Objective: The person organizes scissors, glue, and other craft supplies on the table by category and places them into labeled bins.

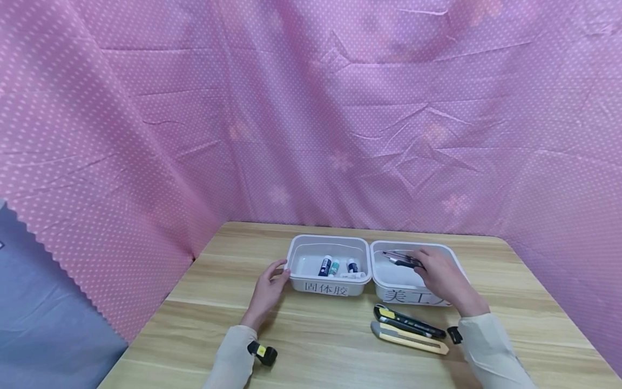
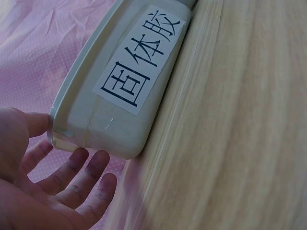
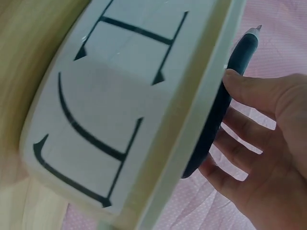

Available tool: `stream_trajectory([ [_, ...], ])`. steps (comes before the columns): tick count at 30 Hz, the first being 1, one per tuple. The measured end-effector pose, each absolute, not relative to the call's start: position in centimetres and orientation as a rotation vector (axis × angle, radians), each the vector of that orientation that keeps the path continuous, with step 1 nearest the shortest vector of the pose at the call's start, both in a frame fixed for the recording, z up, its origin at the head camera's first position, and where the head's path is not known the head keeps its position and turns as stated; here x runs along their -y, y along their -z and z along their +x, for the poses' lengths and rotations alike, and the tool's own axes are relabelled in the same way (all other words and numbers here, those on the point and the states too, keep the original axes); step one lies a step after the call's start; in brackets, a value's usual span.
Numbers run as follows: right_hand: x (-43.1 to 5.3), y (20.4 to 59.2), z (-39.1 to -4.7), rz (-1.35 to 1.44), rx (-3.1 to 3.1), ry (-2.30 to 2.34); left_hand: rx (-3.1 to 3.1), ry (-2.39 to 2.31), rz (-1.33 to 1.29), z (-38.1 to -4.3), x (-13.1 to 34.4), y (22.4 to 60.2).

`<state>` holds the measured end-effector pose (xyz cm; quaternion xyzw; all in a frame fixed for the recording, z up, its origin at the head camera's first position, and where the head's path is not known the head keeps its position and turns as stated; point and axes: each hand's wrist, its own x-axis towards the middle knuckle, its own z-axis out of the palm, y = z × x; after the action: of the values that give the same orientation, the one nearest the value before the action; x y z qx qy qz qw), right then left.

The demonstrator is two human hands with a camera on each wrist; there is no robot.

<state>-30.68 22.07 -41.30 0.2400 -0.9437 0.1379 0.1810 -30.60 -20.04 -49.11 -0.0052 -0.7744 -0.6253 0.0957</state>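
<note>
Gripped knife (image 3: 217,112) points left (aslant).

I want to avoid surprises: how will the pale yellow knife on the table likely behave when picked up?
The pale yellow knife probably feels stiff, since its long body looks straight and rigid. It seems unlikely to roll, as it lies flat. Lifting it might nudge the black-and-yellow knife close beside it.

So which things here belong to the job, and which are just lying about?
Job, apparently:
- right hand, gripping a dark craft knife
- right white bin
- black-and-yellow utility knife
- cream utility knife
- left hand, touching left white bin
- glue sticks inside

Merely surroundings:
- pink polka-dot curtain
- wooden table
</note>
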Motion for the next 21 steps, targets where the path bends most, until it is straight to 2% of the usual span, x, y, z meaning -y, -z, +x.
stream_trajectory([
  [21,-23.0,42.5,-31.9,0.638,2.804,-0.397,2.289,1.851,-0.012,-30.6,19.9,49.2],
])
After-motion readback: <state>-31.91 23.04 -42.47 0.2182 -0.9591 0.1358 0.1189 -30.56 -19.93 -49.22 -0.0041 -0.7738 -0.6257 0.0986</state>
